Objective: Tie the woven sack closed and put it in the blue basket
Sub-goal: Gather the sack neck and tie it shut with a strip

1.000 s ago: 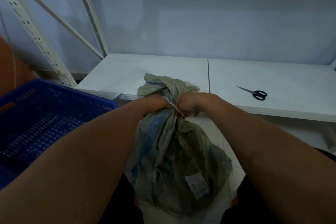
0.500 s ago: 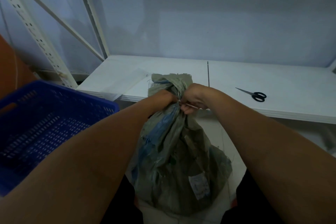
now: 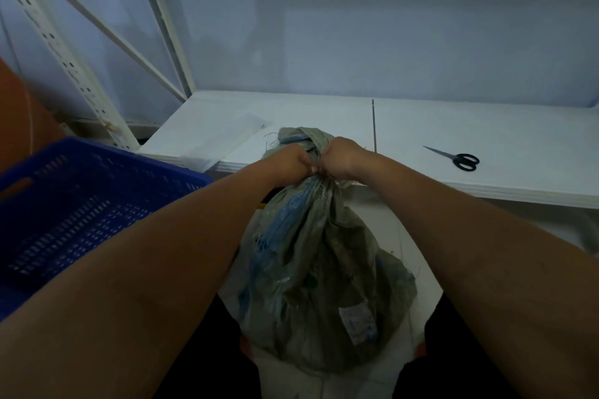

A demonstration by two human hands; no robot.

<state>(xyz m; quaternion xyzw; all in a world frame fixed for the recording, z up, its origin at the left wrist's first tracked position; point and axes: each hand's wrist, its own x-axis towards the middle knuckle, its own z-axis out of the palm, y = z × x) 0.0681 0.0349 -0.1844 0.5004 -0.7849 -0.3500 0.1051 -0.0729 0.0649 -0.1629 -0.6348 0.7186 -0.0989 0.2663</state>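
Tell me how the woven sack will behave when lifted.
Probably floppy: the woven sack creases and bulges below the neck that the left hand and right hand grip. Likely bottom-heavy, since its bulk sits low; it may sag and swing.

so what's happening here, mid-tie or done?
Mid-tie, by the look of it. A person's left hand and right hand both grip the gathered neck of the woven sack, which stands on the floor between their legs. The tie is hidden by the fingers, so I can't tell if it's knotted. The sack is not yet in the blue basket to the left. Scissors lie on the white shelf, untouched.
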